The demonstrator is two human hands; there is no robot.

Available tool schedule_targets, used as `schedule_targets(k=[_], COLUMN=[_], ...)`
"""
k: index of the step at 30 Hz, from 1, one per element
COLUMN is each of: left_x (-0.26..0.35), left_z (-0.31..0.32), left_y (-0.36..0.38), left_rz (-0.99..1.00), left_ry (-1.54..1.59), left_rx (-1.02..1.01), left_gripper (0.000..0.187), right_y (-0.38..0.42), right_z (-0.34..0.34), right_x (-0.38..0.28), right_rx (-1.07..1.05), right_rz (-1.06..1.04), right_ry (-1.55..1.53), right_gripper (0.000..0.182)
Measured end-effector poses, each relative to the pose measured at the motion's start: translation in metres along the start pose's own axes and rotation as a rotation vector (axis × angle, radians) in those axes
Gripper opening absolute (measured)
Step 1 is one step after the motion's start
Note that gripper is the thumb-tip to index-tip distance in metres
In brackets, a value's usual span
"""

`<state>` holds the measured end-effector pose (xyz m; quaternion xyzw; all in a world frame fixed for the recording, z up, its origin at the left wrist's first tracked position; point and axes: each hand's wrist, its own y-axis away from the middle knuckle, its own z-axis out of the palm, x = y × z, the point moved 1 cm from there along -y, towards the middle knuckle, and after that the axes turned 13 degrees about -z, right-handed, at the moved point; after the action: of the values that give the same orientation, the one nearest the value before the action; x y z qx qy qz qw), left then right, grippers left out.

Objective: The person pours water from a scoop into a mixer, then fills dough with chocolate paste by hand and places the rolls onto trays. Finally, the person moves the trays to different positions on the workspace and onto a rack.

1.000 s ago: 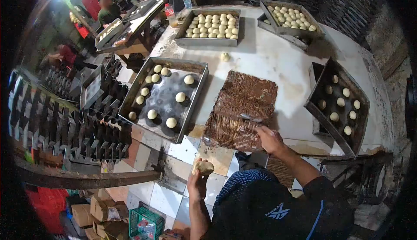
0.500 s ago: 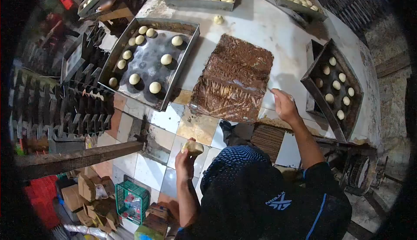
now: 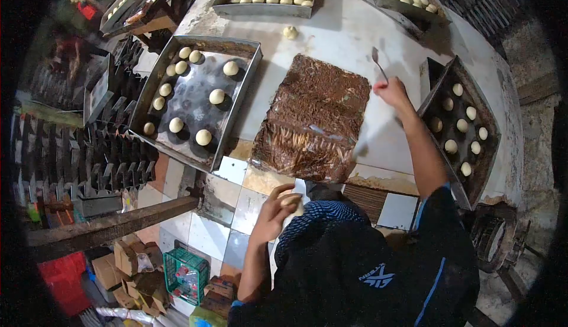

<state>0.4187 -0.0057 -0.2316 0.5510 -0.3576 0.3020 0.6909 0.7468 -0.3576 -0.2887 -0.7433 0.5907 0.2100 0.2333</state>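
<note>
My left hand (image 3: 272, 216) is closed around a pale piece of dough (image 3: 294, 204) in front of my body, partly hidden by the fingers. My right hand (image 3: 393, 94) grips the handle of a metal spoon (image 3: 379, 62), whose bowl points away over the table. Just left of that hand lies a dark brown, rectangular slab of spread filling (image 3: 322, 105), its surface ridged and scraped toward my side. A single dough ball (image 3: 290, 32) sits on the table beyond the slab.
A metal tray (image 3: 255, 67) with several dough balls is on the left, and another tray (image 3: 427, 103) on the right. Fuller trays stand at the back, one central (image 3: 260, 11), one right (image 3: 408, 22). A green crate (image 3: 188, 275) and cardboard boxes are on the floor.
My right hand has moved away from me, and the spoon is now plainly visible. The left hand has risen and moved right with the dough, its fingers now over it.
</note>
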Motion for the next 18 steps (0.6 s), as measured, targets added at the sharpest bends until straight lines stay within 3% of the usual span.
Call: schedule_targets(k=[4, 6, 8, 9, 10, 13, 18], left_x=[0.036, 0.046, 0.043, 0.036, 0.033, 0.036, 0.056], left_z=[0.041, 0.056, 0.067, 0.071, 0.072, 0.073, 0.071], left_y=[-0.034, -0.047, -0.057, -0.066, -0.073, -0.078, -0.073], left_rz=[0.103, 0.156, 0.201, 0.234, 0.276, 0.149, 0.167], left_ry=[-0.457, -0.518, -0.581, -0.672, -0.759, -0.767, -0.71], left_rx=[-0.11, -0.112, -0.128, -0.142, -0.146, -0.157, -0.051], left_gripper=[0.03, 0.03, 0.031, 0.033, 0.034, 0.034, 0.032], right_y=[-0.062, -0.087, -0.106, -0.11, -0.116, -0.128, -0.108], right_z=[0.012, 0.022, 0.034, 0.033, 0.034, 0.045, 0.019], right_x=[0.004, -0.001, 0.001, -0.016, -0.016, -0.013, -0.061], right_rx=[-0.1, -0.13, -0.183, -0.366, -0.365, -0.507, -0.269], right_rz=[-0.075, -0.068, -0.268, -0.21, -0.213, -0.392, -0.449], right_ry=[0.012, 0.02, 0.138, 0.143, 0.144, 0.174, 0.087], right_gripper=[0.014, 0.015, 0.019, 0.019, 0.019, 0.022, 0.02])
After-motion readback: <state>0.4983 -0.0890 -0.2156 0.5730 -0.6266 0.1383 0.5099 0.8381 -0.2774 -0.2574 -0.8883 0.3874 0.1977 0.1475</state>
